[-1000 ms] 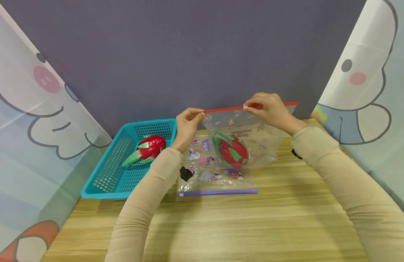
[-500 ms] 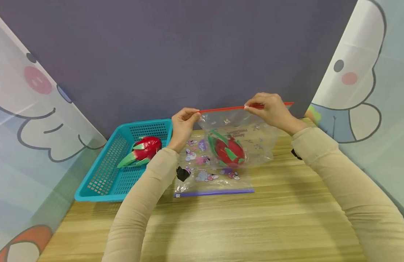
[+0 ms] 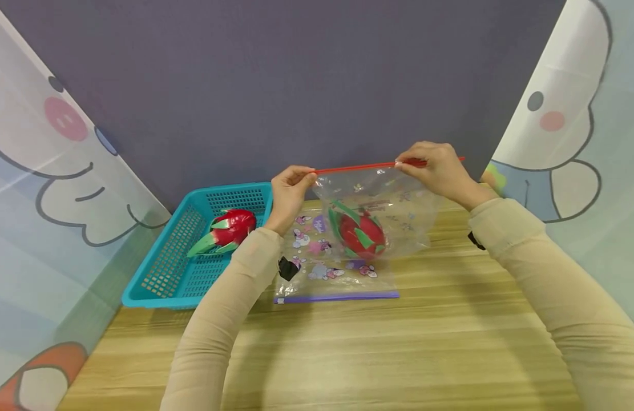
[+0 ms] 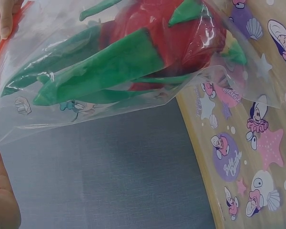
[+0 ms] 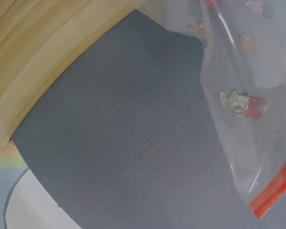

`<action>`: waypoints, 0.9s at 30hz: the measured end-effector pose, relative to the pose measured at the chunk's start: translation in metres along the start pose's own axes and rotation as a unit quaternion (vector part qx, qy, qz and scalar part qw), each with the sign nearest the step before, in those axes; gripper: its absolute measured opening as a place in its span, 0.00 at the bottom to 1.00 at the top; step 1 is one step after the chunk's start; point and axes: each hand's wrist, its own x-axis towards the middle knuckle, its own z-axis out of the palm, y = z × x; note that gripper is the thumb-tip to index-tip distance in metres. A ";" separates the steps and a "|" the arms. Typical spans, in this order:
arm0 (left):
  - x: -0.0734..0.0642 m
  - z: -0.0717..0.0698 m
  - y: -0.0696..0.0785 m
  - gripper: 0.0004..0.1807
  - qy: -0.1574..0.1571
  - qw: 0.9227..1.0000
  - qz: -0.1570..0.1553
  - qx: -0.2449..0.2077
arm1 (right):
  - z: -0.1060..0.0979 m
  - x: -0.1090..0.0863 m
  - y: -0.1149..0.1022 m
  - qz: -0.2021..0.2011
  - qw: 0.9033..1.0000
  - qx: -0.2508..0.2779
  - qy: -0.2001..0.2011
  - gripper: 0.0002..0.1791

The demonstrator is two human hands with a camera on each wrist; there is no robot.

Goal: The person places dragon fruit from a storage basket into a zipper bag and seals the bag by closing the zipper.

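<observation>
A clear zip bag (image 3: 414, 228) with a red zip strip hangs between both hands in the head view. Inside it lies a dragon fruit (image 3: 365, 234), red with green leaf tips, seen close up in the left wrist view. My left hand (image 3: 290, 191) pinches the bag's top left corner. My right hand (image 3: 440, 171) pinches the small white slider on the red strip, right of the middle. In the right wrist view the strip's free end (image 5: 271, 191) sticks out, and the right hand is almost wholly out of frame.
A teal basket (image 3: 137, 297) with a second dragon fruit (image 3: 234, 225) stands on the left. Flat on the wooden table (image 3: 378, 354), partly behind the hanging bag, lies another printed zip bag (image 3: 327, 285) with a purple strip. A dark wall (image 3: 306, 74) rises behind.
My right hand has slid the slider a little to the right along the red strip. The left hand keeps its hold on the corner, and the fruit stays in the bag.
</observation>
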 end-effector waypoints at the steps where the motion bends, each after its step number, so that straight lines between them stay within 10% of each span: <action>1: 0.000 0.000 0.000 0.10 0.000 1.000 -0.001 0.003 | 0.000 -0.001 0.000 0.001 1.000 -0.001 0.000 0.05; 12: 0.008 -0.004 -0.029 0.10 0.004 1.000 -0.001 -0.001 | -0.007 -0.006 0.006 0.001 1.000 -0.013 0.003 0.05; 27: 0.009 -0.003 -0.031 0.10 0.003 1.000 -0.003 -0.014 | -0.016 -0.012 0.012 0.006 1.000 -0.016 0.014 0.06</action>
